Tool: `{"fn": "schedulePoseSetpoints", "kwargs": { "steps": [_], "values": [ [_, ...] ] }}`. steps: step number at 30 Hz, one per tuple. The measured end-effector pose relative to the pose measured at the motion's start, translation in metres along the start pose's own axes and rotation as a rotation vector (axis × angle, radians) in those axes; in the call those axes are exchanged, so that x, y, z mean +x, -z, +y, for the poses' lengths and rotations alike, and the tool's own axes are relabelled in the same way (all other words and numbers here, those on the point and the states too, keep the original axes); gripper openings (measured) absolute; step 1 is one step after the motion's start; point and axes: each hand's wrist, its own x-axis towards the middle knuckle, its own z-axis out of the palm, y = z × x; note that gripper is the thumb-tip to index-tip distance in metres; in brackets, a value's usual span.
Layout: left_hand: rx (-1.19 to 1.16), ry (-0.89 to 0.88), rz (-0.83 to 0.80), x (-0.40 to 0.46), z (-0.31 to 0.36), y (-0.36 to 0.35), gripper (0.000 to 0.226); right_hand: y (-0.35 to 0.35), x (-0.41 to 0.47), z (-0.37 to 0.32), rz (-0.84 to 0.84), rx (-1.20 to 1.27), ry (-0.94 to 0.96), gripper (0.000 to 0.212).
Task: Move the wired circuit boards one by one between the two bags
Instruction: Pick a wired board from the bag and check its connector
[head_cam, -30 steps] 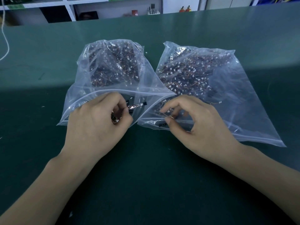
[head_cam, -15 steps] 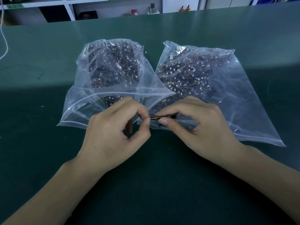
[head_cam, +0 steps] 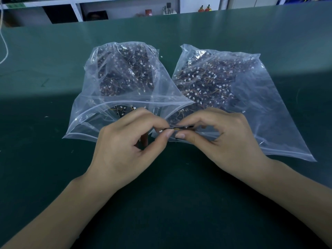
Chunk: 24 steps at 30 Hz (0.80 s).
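Two clear zip bags lie side by side on the green mat, each holding a dark heap of small wired circuit boards with white connectors. The left bag [head_cam: 86, 112] has its mouth open toward me; the right bag [head_cam: 280, 108] lies flatter. Between the two bag mouths a thin black wired circuit board [head_cam: 181, 127] is held level. My left hand [head_cam: 125, 150] pinches its left end between thumb and forefinger. My right hand [head_cam: 222, 141] pinches its right part the same way. Both hands' other fingers are curled.
The green mat [head_cam: 170, 203] stretches wide in front of and beside the bags. A white cord [head_cam: 5, 49] hangs at the far left. Beyond the table's far edge stand white shelves [head_cam: 75, 8] with small items.
My left hand drew a board out of the left bag's mouth and carried it right. My right hand met it, and now both pinch the board between the bags.
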Motion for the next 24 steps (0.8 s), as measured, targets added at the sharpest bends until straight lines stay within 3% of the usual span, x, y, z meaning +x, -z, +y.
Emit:
{"fn": "schedulePoseSetpoints", "kwargs": {
  "steps": [5, 24],
  "values": [
    [-0.003, 0.01, 0.041, 0.0012, 0.0017, 0.0009, 0.011, -0.0006, 0.0005, 0.0008, 0.032, 0.006, -0.008, 0.009],
    [0.037, -0.021, -0.001, 0.0005, 0.0009, 0.004, 0.013, -0.0044, -0.0004, -0.001, -0.099, 0.171, -0.125, 0.014]
  ]
}}
